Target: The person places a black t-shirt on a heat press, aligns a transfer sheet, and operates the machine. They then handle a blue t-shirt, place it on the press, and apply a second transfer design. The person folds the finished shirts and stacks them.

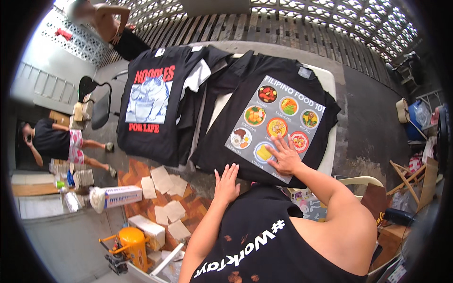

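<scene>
A black T-shirt w/ a grey food-chart print (276,123) lies flat, front up, on a white bench (330,85), spread across most of its top; its bottom hem is nearest the person. Right hand (283,156) rests palm-down on the lower part of the print, fingers spread wide, pressing on the cloth, gripping nothing. Left hand (227,184) lies flat at the shirt's bottom hem, fingers straight & close together, also holding nothing. Both bare forearms come in from the lower edge; the person wears a black sleeveless top w/ white lettering.

Just left of this shirt, touching & partly overlapping it, is a pile of more black shirts; the top one, a black T-shirt w/ a cat & red lettering (151,101), lies face up. A white garment (198,78) pokes out between the two.

Below the bench, on the floor to the left: loose squares of brown paper (165,188), a long white box (120,195), a yellow tank-shaped machine (134,243). Further left a person in a black top & patterned shorts (56,141) sits low; another person (106,21) is at top left, well apart. A slatted wall runs behind the bench.
</scene>
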